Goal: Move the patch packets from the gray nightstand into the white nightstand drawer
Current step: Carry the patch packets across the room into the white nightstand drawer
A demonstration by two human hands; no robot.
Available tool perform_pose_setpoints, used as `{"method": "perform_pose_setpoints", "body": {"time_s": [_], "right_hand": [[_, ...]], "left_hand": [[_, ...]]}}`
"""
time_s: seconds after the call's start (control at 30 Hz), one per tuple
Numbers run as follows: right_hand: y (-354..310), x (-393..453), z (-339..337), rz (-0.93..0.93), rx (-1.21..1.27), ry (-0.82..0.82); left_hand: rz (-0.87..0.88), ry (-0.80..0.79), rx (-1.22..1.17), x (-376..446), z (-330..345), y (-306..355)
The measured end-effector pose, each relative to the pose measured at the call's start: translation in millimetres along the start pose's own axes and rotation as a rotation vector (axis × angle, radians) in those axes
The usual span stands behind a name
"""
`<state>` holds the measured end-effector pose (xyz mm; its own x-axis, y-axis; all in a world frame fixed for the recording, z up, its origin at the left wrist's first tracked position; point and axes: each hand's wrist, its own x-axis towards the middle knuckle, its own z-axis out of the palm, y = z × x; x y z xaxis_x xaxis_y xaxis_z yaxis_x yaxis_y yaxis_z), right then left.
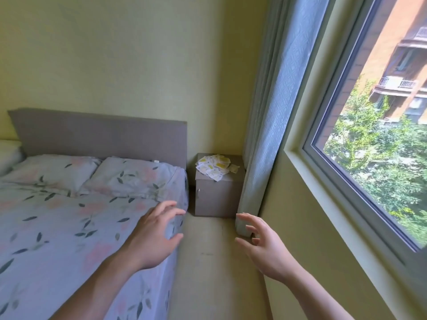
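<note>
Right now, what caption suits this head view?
Both empty hands, left and right, reach toward patch packets piled on the gray nightstand.

Print on the patch packets (213,166) — too small to read

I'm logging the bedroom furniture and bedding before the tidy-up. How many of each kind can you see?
Bed: 1
Headboard: 1
Floral pillows: 2
Gray nightstand: 1
Curtain: 1
Total: 6
The white pillow at the left edge is only partly visible, so it is not counted.
</note>
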<state>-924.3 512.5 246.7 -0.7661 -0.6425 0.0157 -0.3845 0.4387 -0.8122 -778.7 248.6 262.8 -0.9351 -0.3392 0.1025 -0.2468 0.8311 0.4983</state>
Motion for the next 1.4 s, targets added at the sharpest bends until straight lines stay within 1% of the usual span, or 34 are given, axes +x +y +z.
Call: {"method": "perform_pose_setpoints", "body": {"time_s": [0.13, 0.27, 0.43, 0.57, 0.8, 0.97, 1.07, 1.17, 1.27, 1.4], "right_hand": [[23.2, 77.8, -16.6, 0.016, 0.02, 0.026], [53.4, 159.4, -27.9, 0.023, 0.041, 0.015], [100.8, 258.4, -45.2, 0.094, 0.076, -0.029], [121.0, 344.1, -52.3, 0.099, 0.047, -0.077], [120.7, 480.6, -33.3, 0.088, 0.031, -0.189], [135.4, 572.7, -14.8, 0.15, -0.008, -0.198], [146.0, 623.7, -7.5, 0.211, -0.027, -0.191], [155.9, 665.0, -3.8, 0.252, -0.012, -0.173], [174.6, 699.6, -4.0, 0.314, 0.003, -0.153], [206.7, 754.1, -4.4, 0.39, -0.011, -0.167]], "left_hand": [[0.031, -0.023, 0.014, 88.0, 15.4, -4.7], [0.025, -0.064, 0.014, 175.3, 37.5, -12.1], [-0.054, -0.117, 0.032, 276.6, 47.8, -32.3], [-0.113, -0.105, 0.039, 343.5, 53.2, -52.9], [-0.224, -0.144, -0.011, 430.7, 72.0, -116.2], [-0.226, -0.165, -0.005, 520.8, 82.0, -167.3], [-0.224, -0.198, -0.003, 576.4, 89.1, -195.1], [-0.206, -0.27, 0.005, 630.2, 99.2, -218.3], [-0.23, -0.36, -0.03, 678.7, 112.1, -235.9], [-0.276, -0.432, -0.076, 739.8, 134.9, -251.1]]}}
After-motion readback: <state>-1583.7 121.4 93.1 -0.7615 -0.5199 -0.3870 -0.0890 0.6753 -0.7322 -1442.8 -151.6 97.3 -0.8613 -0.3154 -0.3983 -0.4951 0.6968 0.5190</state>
